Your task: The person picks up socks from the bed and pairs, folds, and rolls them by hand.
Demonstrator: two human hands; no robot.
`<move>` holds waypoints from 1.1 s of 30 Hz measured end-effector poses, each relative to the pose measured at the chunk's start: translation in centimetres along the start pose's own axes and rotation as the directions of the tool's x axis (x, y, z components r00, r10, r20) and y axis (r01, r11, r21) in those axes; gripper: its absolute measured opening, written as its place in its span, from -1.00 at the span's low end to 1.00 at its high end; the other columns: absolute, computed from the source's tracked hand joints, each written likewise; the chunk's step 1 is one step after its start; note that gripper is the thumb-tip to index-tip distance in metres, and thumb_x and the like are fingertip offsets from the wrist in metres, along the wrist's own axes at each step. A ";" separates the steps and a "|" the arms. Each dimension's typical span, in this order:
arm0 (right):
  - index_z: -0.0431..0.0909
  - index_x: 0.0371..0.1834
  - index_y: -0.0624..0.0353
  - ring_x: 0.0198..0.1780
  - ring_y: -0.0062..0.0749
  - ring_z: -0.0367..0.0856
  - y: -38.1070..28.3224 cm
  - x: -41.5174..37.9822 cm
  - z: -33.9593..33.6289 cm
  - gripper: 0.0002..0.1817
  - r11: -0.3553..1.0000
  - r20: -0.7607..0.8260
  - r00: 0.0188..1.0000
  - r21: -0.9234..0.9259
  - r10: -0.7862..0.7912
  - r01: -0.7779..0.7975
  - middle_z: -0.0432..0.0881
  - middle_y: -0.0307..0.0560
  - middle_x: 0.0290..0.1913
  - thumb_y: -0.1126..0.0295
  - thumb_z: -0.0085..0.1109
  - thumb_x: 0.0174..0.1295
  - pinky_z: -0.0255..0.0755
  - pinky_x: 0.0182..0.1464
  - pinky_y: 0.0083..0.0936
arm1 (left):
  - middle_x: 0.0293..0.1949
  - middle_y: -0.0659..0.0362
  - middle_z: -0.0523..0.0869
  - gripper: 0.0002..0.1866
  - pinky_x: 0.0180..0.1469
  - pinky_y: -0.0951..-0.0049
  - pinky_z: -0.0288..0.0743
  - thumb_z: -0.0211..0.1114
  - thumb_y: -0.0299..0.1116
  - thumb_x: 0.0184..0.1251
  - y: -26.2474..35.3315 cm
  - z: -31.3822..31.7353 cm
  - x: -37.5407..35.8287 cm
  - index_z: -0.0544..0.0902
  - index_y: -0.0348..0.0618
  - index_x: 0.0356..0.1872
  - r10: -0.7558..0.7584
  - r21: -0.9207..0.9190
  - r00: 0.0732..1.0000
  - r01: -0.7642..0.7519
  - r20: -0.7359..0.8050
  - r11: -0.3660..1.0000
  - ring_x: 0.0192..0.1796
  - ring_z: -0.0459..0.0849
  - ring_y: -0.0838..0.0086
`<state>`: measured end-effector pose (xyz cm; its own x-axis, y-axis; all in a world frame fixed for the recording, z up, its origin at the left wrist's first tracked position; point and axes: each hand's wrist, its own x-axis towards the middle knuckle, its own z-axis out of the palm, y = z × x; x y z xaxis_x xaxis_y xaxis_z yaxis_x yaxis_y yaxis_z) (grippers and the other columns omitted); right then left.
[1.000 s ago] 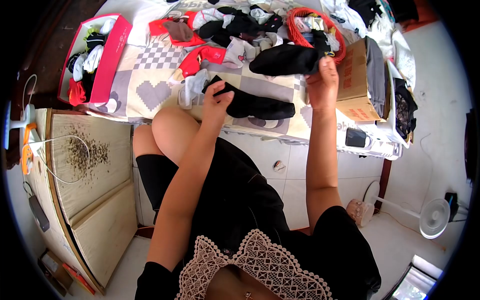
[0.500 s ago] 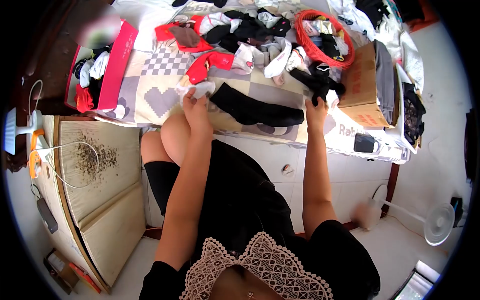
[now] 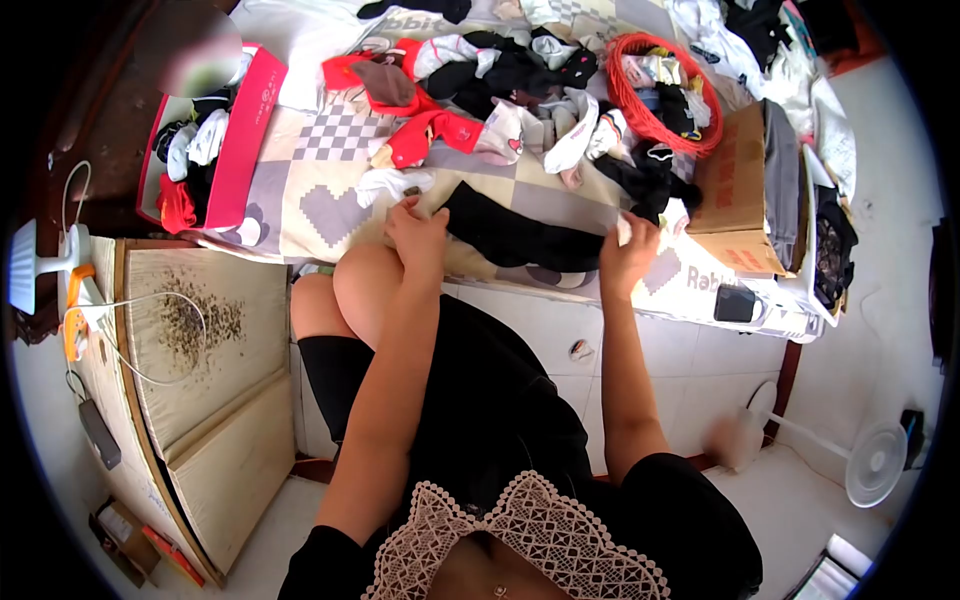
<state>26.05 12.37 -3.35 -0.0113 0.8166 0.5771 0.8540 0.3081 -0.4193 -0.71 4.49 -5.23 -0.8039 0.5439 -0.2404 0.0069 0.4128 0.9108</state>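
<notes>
A long black sock (image 3: 530,230) lies flat across the front of the bed, its length running between my two hands. My left hand (image 3: 415,228) is at the sock's left end, with its fingers apart and a white sock (image 3: 392,185) lying just beyond them. At the other end my right hand (image 3: 630,248) has its fingers partly bent and its thumb side close to the black fabric; whether it touches is hard to see. Farther back is a black bunched sock (image 3: 650,185), beyond my right hand. Red socks (image 3: 430,138) and a white sock with a heart (image 3: 503,135) lie behind.
A mixed pile of socks (image 3: 520,70) covers the back of the bed. A red basket (image 3: 612,90) and a cardboard box (image 3: 730,190) stand on the right, with a black phone (image 3: 735,303) in front. On the left is a pink box (image 3: 245,150) of socks beside a cabinet (image 3: 210,330).
My left hand has let go of the white sock and moved right to the black sock's end. My right hand has left the black bunched sock and come down toward the long sock's other end.
</notes>
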 end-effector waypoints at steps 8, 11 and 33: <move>0.61 -0.20 0.15 -0.09 -0.18 0.50 -7.2 6.2 4.9 -0.68 0.787 0.283 0.900 0.609 -0.331 0.098 0.53 -0.06 -0.03 0.59 0.22 -0.11 0.41 -0.05 -0.40 | -0.04 -0.02 0.41 -0.43 0.00 0.38 0.36 0.36 -0.41 -0.03 -0.3 0.8 0.0 0.42 -0.16 0.10 -0.028 -0.096 0.985 0.045 0.169 0.994 -0.10 0.44 0.30; 0.62 -0.17 0.12 0.00 -0.16 0.47 -8.8 10.0 8.1 -0.68 0.826 0.217 0.880 0.493 -0.422 0.274 0.50 -0.07 0.04 0.55 0.21 -0.08 0.40 -0.01 -0.40 | -0.05 0.02 0.44 -0.53 -0.04 0.39 0.39 0.31 -0.46 0.03 -0.5 0.7 0.4 0.48 -0.19 0.04 -0.051 -0.189 0.993 0.070 0.106 0.979 -0.10 0.48 0.33; 0.61 -0.42 0.11 -0.10 -0.10 0.44 -8.9 15.1 13.1 -0.85 0.882 0.077 0.913 0.302 -0.401 0.362 0.51 -0.02 -0.24 0.54 0.18 -0.12 0.35 -0.03 -0.28 | -0.40 0.36 0.55 -0.80 -0.31 0.62 0.31 0.20 -0.40 0.20 1.7 1.5 0.4 0.56 -0.12 -0.15 -0.122 -0.444 0.896 0.325 0.427 0.835 -0.35 0.49 0.68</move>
<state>11.44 28.33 -0.12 -0.3925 0.6598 0.6408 0.5925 0.7143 -0.3725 -0.11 6.50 -4.24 -0.4674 0.7489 -0.4698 -0.5199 0.1969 0.8312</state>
